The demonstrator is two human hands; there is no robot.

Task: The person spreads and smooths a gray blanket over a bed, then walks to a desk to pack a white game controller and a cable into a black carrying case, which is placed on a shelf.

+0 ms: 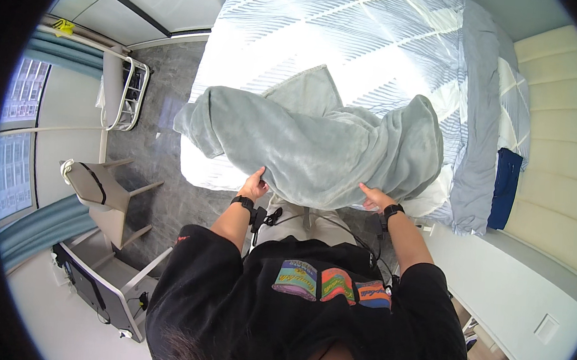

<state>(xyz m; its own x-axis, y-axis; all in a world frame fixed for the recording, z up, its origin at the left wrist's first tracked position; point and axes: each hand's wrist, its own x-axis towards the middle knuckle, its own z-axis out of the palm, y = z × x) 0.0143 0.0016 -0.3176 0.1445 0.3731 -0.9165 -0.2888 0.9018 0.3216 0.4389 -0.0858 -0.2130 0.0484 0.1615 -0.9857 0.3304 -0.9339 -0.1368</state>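
Head: left grip (253, 188) and right grip (377, 199) hold plush, rumpled blanket (304, 148)

floor (169, 65): grey | window (14, 174): daylit, left | curtains (51, 220): 2, blue | chair (116, 200): beige | headboard (558, 145): padded, cream

Far half open

A bunched grey plush blanket (304, 148) blocks most of the white-and-blue patterned bed's (258, 44) near edge; passage lies over its far half. Thin black cables (274, 216) hang just outside that edge. A cream padded headboard (558, 145) walls the right edge; dark grey floor (175, 72) opens past the left.
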